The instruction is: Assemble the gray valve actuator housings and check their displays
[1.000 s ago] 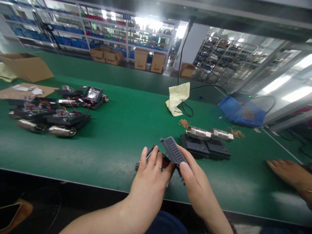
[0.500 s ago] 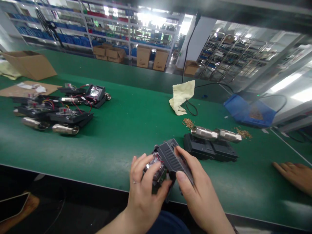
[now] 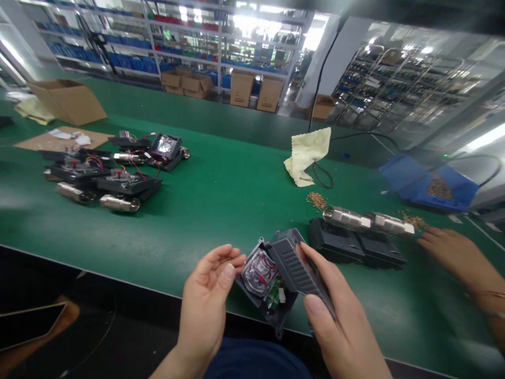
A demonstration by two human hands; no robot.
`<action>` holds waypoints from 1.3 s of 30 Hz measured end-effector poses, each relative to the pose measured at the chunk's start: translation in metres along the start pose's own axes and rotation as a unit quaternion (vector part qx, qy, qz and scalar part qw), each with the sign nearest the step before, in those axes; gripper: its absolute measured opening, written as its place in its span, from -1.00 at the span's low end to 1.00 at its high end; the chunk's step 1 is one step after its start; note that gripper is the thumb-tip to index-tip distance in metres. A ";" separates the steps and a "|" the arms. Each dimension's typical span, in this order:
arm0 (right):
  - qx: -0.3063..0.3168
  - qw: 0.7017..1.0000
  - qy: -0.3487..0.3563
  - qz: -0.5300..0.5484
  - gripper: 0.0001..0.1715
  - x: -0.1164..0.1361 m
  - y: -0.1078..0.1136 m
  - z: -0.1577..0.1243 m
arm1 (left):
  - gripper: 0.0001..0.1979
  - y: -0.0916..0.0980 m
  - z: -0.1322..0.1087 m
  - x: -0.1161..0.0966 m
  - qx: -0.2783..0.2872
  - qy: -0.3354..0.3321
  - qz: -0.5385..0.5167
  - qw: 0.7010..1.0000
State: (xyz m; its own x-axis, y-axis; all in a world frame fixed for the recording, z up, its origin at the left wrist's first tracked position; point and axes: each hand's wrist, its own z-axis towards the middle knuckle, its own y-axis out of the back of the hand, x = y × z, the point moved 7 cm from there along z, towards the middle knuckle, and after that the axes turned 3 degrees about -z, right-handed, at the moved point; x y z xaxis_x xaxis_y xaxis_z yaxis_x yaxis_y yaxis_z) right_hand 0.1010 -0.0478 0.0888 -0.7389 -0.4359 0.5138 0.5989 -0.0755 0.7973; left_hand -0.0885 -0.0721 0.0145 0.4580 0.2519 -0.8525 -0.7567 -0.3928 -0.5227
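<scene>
My right hand [image 3: 343, 316] grips a dark grey plastic cover [image 3: 294, 260] with ribbed grooves, holding it tilted over an open housing [image 3: 276, 318]. Inside that housing sit a clear round-cornered module [image 3: 258, 273] with red wires, a green circuit board and a white connector. My left hand [image 3: 211, 295] is just left of the housing, palm up and fingers loosely curled, holding nothing; whether a fingertip touches the corner cannot be made out. Right of the cover, two closed dark grey housings [image 3: 335, 242] carry metal pipe fittings [image 3: 347, 217].
Open wired units [image 3: 122, 181] with metal fittings lie left on the green table [image 3: 221, 210]. A yellow cloth [image 3: 310, 152], small brass screws [image 3: 316, 200] and a blue bin [image 3: 445, 184] stand to the right. Another person's hand [image 3: 450, 250] reaches near more screws. Cardboard box [image 3: 71, 102] far left.
My left hand has let go of the open housing and drawn back to the left. The other person's hand has moved up toward the screws. The view has shifted slightly.
</scene>
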 end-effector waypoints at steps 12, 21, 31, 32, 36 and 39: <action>0.025 1.000 0.007 0.006 -0.44 -0.005 0.003 -0.003 | -0.43 -0.035 -0.002 -0.016 0.266 -0.256 0.214 0.904; 0.002 1.000 0.021 0.006 -0.43 0.001 0.005 -0.003 | -0.40 -0.034 0.002 -0.009 0.272 -0.243 0.194 0.910; -0.008 0.999 0.041 -0.012 -0.42 0.003 0.006 -0.001 | -0.38 -0.041 0.009 -0.008 0.253 -0.239 0.196 0.917; -0.011 0.999 0.042 -0.015 -0.42 0.004 0.007 -0.001 | -0.37 -0.040 0.009 -0.008 0.251 -0.242 0.197 0.916; -0.002 0.999 0.037 -0.023 -0.42 0.005 0.007 0.000 | -0.44 -0.026 0.013 -0.007 0.176 -0.265 0.200 0.927; -0.003 0.999 0.038 -0.028 -0.43 0.007 0.007 -0.001 | -0.62 -0.002 0.021 -0.009 0.024 -0.273 0.244 0.930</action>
State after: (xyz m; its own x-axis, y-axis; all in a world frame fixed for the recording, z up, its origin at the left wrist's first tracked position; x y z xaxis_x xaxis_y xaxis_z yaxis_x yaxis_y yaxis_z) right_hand 0.1005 -0.0520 0.0978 -0.7451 -0.4985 0.4430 0.5598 -0.1064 0.8218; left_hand -0.1004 -0.0551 0.0237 -0.2403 0.4706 -0.8490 -0.8389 -0.5407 -0.0622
